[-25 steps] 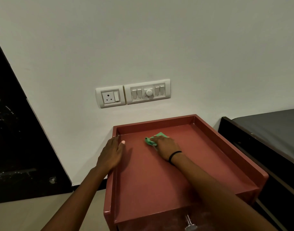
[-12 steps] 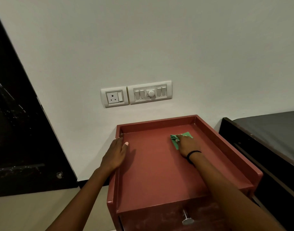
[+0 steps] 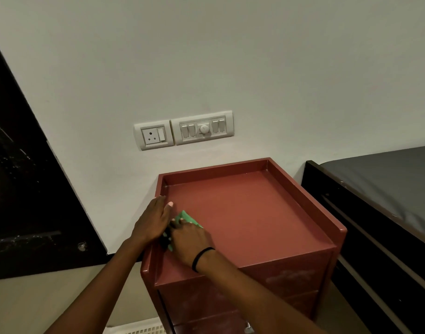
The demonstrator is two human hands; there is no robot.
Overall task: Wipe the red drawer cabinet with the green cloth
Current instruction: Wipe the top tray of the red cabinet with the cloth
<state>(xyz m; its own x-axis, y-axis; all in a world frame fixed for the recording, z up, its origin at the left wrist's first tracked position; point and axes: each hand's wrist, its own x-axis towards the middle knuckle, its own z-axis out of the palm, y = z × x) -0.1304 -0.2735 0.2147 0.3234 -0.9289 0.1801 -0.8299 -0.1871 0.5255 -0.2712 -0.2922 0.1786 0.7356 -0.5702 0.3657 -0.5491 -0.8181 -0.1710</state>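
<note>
Green cloth (image 3: 188,219) pressed flat under right hand (image 3: 189,242) at lower centre, left hand (image 3: 153,221) open, gripping red drawer cabinet (image 3: 255,218) left rim, touching the right, white wall (image 3: 230,56) above, switch panel (image 3: 202,128), dark bed (image 3: 387,184) at right.

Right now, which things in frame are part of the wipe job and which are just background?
In the job:
- red drawer cabinet
- green cloth, pressed on the cabinet top near its left rim
- right hand, on the cloth
- left hand, on the left rim

Just there:
- wall socket
- switch panel
- bed
- black panel
</note>
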